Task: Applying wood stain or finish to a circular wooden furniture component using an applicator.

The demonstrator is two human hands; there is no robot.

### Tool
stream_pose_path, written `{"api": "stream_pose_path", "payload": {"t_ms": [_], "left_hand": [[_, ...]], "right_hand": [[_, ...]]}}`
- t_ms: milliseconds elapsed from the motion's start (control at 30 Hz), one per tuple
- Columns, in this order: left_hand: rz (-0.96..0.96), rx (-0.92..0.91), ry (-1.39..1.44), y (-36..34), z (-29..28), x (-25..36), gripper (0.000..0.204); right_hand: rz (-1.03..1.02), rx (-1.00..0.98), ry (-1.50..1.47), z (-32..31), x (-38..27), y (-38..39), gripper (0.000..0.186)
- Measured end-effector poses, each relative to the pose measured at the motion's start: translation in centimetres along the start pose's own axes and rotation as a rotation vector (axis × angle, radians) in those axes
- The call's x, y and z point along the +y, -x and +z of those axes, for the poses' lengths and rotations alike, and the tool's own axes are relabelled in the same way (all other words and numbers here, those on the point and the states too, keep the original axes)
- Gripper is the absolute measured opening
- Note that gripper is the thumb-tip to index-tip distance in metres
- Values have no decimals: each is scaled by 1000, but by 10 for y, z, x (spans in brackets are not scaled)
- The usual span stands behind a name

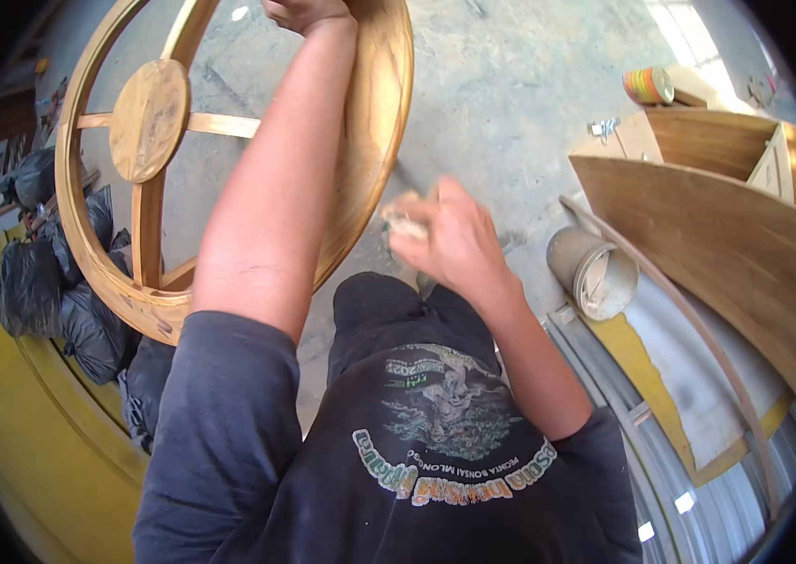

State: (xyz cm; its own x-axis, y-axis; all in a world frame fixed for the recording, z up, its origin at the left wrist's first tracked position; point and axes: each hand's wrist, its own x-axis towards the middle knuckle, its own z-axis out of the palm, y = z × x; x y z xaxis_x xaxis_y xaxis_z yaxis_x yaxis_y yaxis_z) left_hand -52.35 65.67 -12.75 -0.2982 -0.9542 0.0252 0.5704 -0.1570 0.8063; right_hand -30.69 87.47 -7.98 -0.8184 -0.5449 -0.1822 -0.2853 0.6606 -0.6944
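Note:
A round wooden frame (pixel 385 113) with crossed spokes and a central disc (pixel 149 120) stands tilted on its side at the upper left. At the top edge my left hand (pixel 307 13) is closed on the frame, partly out of view, with the forearm lying across its face. My right hand (pixel 451 235) is closed round a small pale crumpled pad (pixel 405 226), just right of the frame's lower rim and apart from it. Motion slightly blurs that hand, so the pad's exact material is unclear.
Black bags (pixel 31 287) lie left beside a yellow surface (pixel 22 432). At right are a curved wooden panel (pixel 699 235), open wooden boxes (pixel 699 136), a cylindrical bucket (pixel 572 263), a striped can (pixel 647 86), a long strip and metal lengths. The grey floor (pixel 482 103) lies between.

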Motion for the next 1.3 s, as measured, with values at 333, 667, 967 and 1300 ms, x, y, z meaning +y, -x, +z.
{"api": "stream_pose_path", "payload": {"t_ms": [333, 667, 967, 1300], "left_hand": [[-183, -126, 151, 0, -70, 101, 78], [-231, -65, 285, 174, -302, 305, 93], [-380, 116, 361, 344, -313, 261, 104], [-440, 137, 334, 351, -307, 245, 103]], "right_hand": [[854, 19, -872, 6, 139, 115, 31], [-302, 102, -155, -53, 88, -15, 19], [-1117, 64, 363, -46, 27, -147, 40], [-1027, -261, 636, -64, -4, -129, 13]]}}
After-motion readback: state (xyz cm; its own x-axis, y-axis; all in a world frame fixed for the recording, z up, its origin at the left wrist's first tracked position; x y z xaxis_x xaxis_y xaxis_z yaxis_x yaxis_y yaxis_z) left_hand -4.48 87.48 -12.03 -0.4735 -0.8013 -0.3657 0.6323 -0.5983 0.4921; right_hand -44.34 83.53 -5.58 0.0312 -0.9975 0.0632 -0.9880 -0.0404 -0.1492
